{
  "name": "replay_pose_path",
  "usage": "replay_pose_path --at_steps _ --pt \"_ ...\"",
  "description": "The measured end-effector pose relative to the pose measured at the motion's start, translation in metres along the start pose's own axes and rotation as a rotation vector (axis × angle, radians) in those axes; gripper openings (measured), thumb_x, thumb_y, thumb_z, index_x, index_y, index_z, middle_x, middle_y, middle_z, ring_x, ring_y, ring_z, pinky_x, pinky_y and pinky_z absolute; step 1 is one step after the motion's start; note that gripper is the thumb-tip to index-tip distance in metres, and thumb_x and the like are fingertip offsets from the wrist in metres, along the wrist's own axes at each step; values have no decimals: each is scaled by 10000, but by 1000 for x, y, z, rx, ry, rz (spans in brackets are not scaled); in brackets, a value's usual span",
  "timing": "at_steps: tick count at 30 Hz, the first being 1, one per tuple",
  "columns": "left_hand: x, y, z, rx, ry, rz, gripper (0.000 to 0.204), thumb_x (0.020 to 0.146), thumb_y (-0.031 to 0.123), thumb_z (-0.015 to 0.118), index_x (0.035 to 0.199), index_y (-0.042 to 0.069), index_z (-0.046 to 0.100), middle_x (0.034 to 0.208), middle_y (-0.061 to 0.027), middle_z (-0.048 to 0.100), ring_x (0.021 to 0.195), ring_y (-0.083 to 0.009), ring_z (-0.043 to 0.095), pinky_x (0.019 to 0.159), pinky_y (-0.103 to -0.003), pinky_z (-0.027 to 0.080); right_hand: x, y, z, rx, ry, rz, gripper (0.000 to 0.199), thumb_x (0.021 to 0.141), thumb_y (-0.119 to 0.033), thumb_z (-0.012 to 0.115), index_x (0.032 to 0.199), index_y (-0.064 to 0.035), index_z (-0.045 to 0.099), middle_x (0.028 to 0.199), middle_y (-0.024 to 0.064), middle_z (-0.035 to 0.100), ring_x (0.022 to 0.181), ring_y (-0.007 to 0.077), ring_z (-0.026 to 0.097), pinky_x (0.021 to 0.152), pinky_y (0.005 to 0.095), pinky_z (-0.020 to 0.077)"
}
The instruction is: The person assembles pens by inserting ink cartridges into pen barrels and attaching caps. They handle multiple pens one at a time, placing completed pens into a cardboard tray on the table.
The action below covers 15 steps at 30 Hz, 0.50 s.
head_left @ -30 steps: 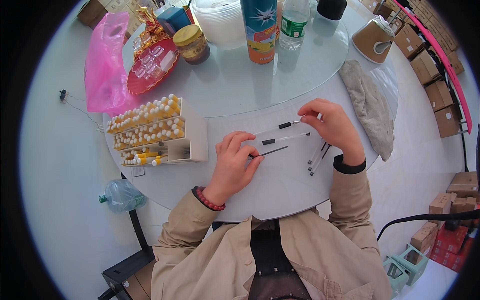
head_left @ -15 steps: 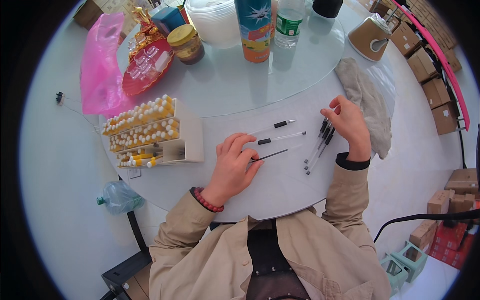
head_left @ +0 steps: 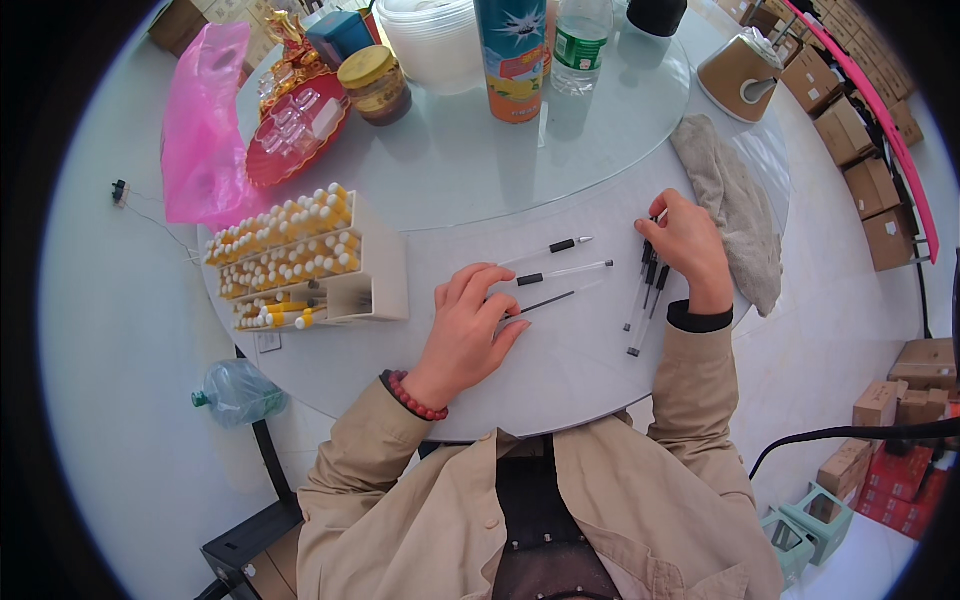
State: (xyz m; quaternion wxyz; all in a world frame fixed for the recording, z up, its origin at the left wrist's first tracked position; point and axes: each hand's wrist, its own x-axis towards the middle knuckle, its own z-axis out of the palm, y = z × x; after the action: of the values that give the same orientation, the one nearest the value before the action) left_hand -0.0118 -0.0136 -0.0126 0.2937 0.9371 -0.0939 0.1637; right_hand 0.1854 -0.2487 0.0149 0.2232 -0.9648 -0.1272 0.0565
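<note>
Roughly L-R pen parts (head_left: pixel 556 271), tips prob. right, btwn hands.

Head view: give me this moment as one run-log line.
left hand: flat on table, fingertips on black refill | right hand: on pen bundle | loose pens between | white rack left

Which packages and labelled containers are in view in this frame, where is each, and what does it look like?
Spray can: far table edge, tall cylinder, blue and orange.
Water bottle: right of the can, clear, green label.
Jar: left of the can, brown with yellow lid.
Pink plastic bag: far left, crumpled.
Cardboard boxes: floor at right, brown.
</note>
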Motion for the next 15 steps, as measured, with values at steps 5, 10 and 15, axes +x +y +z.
replay_pose_path --at_steps 5,10,15 --pt "1 -1 -2 -32 43 -13 212 762 92 773 889 92 604 1245 -66 561 1204 -283 493 908 -419 366 3 0 1 138 38 21 296 790 -235 697 968 -7 630 778 168 678 722 299 659 667 391 511" --pt "2 -6 -8 -304 186 -138 135 847 76 720 934 61 618 1166 -82 611 1094 -262 573 878 -374 448 0 -8 -14 612 -5 -84 261 856 -210 702 1012 -6 656 776 31 664 683 104 587 623 257 469" --pt "3 -3 -8 -961 74 -332 147 971 128 615 1062 13 597 1102 -95 663 933 -173 656 793 -292 519 -15 -34 -10 945 -226 -293 170 942 -152 655 1046 -17 648 882 -17 637 778 46 559 700 208 465"
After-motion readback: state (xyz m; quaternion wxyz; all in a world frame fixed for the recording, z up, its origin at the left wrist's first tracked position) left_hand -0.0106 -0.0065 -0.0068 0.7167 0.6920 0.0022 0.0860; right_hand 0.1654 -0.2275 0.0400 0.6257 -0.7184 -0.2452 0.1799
